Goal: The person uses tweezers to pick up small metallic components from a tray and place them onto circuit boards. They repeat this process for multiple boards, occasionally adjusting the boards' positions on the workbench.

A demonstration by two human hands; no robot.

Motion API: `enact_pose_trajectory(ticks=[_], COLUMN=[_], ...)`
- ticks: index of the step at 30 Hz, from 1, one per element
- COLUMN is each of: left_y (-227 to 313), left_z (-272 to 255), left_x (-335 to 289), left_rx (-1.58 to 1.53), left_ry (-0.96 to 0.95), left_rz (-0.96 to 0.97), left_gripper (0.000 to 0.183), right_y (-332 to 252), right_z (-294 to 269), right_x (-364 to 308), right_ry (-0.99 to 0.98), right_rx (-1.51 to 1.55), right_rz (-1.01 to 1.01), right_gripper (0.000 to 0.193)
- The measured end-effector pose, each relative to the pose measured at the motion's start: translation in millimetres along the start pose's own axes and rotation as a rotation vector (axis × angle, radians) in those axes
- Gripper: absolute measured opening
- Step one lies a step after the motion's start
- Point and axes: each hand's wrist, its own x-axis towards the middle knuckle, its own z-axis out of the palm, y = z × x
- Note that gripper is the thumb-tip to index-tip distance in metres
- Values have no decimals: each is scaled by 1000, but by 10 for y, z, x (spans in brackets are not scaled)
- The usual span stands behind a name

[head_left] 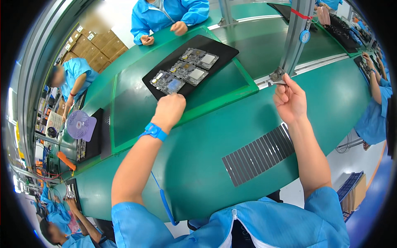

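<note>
Boards (185, 71) lying on a black mat (221, 51), left hand (170, 109) at its near edge

Three grey boards are lying in a slanting row on the mat, which is resting partly over a green frame (219, 100) on the desk (198, 161). The left hand is showing curled fingers just beside the nearest board; their tips are hiding from view, so whether it is gripping anything cannot be told. A blue wristband (154, 131) is circling that wrist, and a blue cord (167, 204) is hanging lower down. Well apart, the right hand (283, 82) is pinching a thin piece, too small to identify, between thumb and finger, near the foot of a metal post (294, 41). Dark strips (257, 155) are lying side by side below, near the right forearm. Across the desk, a person (165, 18) in blue is holding both hands near the edge. A purple fan (80, 125) is standing at the left.
</note>
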Motion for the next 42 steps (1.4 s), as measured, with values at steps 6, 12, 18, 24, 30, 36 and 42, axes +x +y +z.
enact_pose_trajectory(ticks=[6, 12, 18, 24, 30, 36, 42], left_y=[317, 669, 1148, 1185, 1025, 1495, 1690], left_z=[-242, -476, -613, -366, -313, -308, -193], left_x=[-1144, -2636, -2840, -2356, -2235, -2042, -1961], left_rx=[15, -18, -367, -476, -539, -695, -614], left_ry=[139, 172, 100, 298, 340, 376, 328], left_rz=[99, 137, -121, -67, -129, -82, -69], left_gripper=[11, 27, 28, 39, 41, 42, 47], right_y=[2, 219, 667, 962, 1133, 1183, 1201], right_z=[22, 132, 448, 401, 375, 372, 352], right_x=[-46, -204, -647, -910, -1007, -1051, -1034], right_ry=[-12, -71, -155, -151, -186, -186, -195], right_rx=[-19, -233, -589, -655, -765, -768, -785], right_rz=[22, 89, 319, 290, 202, 190, 173], right_gripper=[13, 17, 23, 29, 28, 26, 26])
